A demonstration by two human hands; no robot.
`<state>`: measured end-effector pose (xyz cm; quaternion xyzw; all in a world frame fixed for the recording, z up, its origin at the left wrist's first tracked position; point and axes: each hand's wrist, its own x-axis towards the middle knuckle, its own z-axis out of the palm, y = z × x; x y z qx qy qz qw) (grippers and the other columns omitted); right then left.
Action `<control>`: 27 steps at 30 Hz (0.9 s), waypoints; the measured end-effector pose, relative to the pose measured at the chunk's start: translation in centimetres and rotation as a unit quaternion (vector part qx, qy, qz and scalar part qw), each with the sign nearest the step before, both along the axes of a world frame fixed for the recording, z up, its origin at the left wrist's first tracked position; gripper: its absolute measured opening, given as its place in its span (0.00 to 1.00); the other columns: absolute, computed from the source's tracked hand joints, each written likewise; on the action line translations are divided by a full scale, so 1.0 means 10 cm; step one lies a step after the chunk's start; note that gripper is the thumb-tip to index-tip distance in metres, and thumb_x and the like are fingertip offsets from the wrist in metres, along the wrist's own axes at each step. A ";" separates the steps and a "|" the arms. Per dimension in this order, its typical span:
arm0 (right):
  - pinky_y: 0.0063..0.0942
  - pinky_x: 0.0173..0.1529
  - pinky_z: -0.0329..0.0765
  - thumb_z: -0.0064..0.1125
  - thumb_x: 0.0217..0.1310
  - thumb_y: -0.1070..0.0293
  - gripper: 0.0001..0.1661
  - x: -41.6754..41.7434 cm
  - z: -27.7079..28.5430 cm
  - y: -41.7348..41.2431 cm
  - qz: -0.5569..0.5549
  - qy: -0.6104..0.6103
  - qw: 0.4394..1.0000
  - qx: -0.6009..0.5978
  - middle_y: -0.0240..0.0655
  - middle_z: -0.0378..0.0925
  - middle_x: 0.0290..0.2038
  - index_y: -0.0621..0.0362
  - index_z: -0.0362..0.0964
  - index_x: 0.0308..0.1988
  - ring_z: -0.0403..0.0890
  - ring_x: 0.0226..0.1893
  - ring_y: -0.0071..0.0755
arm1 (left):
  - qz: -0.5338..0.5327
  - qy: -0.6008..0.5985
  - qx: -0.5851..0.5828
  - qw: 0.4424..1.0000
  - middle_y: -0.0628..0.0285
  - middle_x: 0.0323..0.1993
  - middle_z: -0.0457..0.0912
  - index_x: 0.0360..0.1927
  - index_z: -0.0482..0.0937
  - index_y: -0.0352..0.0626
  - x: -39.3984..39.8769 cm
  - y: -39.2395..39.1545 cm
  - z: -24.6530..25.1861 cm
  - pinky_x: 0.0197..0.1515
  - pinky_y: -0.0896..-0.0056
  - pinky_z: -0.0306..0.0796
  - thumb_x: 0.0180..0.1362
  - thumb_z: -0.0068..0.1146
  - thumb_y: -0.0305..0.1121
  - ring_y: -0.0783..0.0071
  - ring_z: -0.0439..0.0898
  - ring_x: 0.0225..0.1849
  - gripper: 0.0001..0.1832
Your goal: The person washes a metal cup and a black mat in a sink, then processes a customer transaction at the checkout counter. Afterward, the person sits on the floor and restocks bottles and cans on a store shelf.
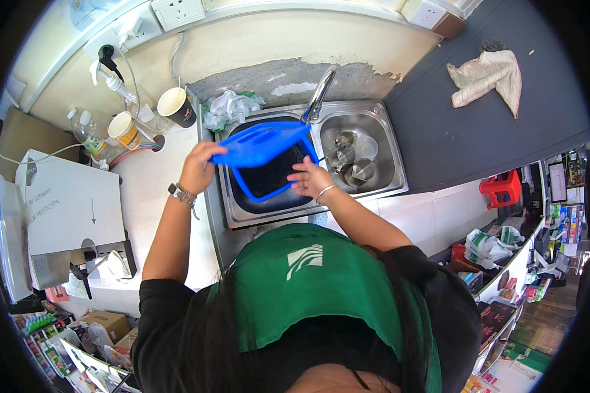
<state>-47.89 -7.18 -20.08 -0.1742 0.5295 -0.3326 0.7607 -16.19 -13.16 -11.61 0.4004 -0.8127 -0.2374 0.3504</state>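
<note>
My left hand grips one end of a blue plastic lid. The lid is tilted above a blue-rimmed rectangular container in the left basin of a stainless-steel double sink. Dark contents or a dark inner surface show inside the container. Over the container's right edge is my right hand, fingers apart; whether it touches the rim cannot be told. Behind the lid rises a chrome faucet. Several clear cups or jugs sit in the right basin.
Crumpled plastic bags lie behind the left basin. Paper cups, plastic bottles and a white box-shaped machine stand on the left counter. A beige cloth lies on the dark right counter. A red stool is further right.
</note>
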 end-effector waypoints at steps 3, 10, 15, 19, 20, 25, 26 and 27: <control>0.28 0.31 0.70 0.42 0.60 0.33 0.33 -0.03 -0.07 -0.13 -0.112 -0.260 0.957 0.060 0.32 0.74 0.34 0.52 0.66 0.46 0.74 0.32 0.34 | -0.100 -0.016 -0.024 0.995 0.61 0.37 0.78 0.34 0.76 0.47 -0.07 0.14 -0.26 0.62 0.46 0.58 0.36 0.46 0.09 0.54 0.74 0.51 0.23; 0.24 0.24 0.62 0.59 0.60 0.59 0.13 -0.08 -0.40 -0.05 -0.109 -0.152 0.982 0.014 0.27 0.65 0.26 0.47 0.61 0.34 0.66 0.24 0.26 | -0.021 -0.281 -0.058 0.958 0.62 0.48 0.73 0.44 0.75 0.55 -0.19 0.22 -0.78 0.63 0.39 0.54 0.47 0.51 0.23 0.56 0.67 0.58 0.19; 0.26 0.25 0.66 0.59 0.60 0.61 0.13 -0.06 -0.44 0.04 -0.136 -0.088 0.986 0.042 0.28 0.65 0.26 0.47 0.60 0.34 0.67 0.22 0.27 | -0.020 -0.370 -0.004 0.929 0.56 0.56 0.69 0.57 0.69 0.60 -0.32 0.21 -0.95 0.59 0.44 0.58 0.54 0.48 0.27 0.56 0.67 0.58 0.25; 0.27 0.23 0.68 0.59 0.59 0.61 0.13 -0.02 -0.23 0.16 -0.150 -0.037 0.986 0.056 0.28 0.65 0.24 0.49 0.61 0.35 0.69 0.21 0.27 | -0.050 -0.343 -0.010 0.938 0.52 0.55 0.70 0.59 0.68 0.58 -0.29 0.30 -0.94 0.57 0.52 0.63 0.45 0.57 0.26 0.50 0.71 0.54 0.33; 0.27 0.22 0.69 0.60 0.58 0.61 0.13 0.00 -0.14 0.18 -0.141 -0.001 0.989 0.033 0.29 0.67 0.23 0.51 0.63 0.36 0.70 0.20 0.26 | -0.068 -0.335 0.011 0.940 0.52 0.55 0.70 0.59 0.68 0.57 -0.25 0.32 -0.90 0.56 0.53 0.63 0.44 0.58 0.26 0.50 0.71 0.53 0.34; 0.24 0.21 0.70 0.59 0.59 0.56 0.17 0.12 0.52 0.16 -0.157 0.034 0.983 -0.087 0.35 0.74 0.26 0.56 0.65 0.35 0.71 0.18 0.25 | -0.137 -0.131 0.032 0.981 0.48 0.50 0.75 0.58 0.69 0.46 -0.12 0.29 -0.72 0.51 0.62 0.70 0.43 0.62 0.23 0.52 0.75 0.49 0.33; 0.24 0.23 0.70 0.58 0.59 0.55 0.17 0.16 0.64 0.13 -0.152 0.050 0.981 -0.108 0.35 0.74 0.26 0.56 0.65 0.36 0.71 0.19 0.25 | -0.148 -0.058 0.071 0.985 0.53 0.46 0.78 0.55 0.71 0.41 -0.12 0.30 -0.71 0.47 0.67 0.72 0.48 0.60 0.23 0.61 0.79 0.44 0.27; 0.25 0.24 0.69 0.58 0.59 0.54 0.18 0.19 0.75 0.10 -0.143 0.059 0.979 -0.135 0.35 0.74 0.26 0.56 0.65 0.37 0.71 0.20 0.25 | -0.132 -0.024 0.143 0.981 0.54 0.45 0.78 0.55 0.72 0.42 -0.11 0.32 -0.70 0.48 0.68 0.71 0.49 0.59 0.22 0.63 0.78 0.45 0.26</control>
